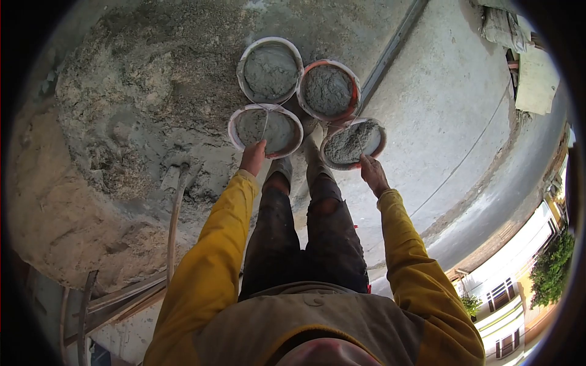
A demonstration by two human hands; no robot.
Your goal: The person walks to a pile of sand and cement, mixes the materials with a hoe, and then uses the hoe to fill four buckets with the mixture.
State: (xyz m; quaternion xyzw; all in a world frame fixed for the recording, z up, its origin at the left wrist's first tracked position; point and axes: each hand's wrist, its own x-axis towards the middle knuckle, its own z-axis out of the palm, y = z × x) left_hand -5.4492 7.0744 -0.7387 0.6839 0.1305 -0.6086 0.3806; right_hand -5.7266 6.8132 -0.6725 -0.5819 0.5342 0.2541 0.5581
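My left hand (253,157) is closed round the thin wire handle of a white-rimmed bucket (232,130) with wet grey mortar (268,128) in it. On the other side, my right hand (373,174) grips the handle of a second bucket (383,146), which is tilted and heaped with mortar to one side. Just beyond these two stand a white-rimmed bucket (240,72) and an orange-red bucket (356,91), both full of grey mortar. The buckets cluster close together in front of my feet.
A wide heap of wet mortar and sand (122,104) spreads over the ground at the left. A long-handled hoe (176,207) rests with its head in the mix. Wooden planks (125,296) lie at the lower left. Concrete paving (445,122) extends right toward a road.
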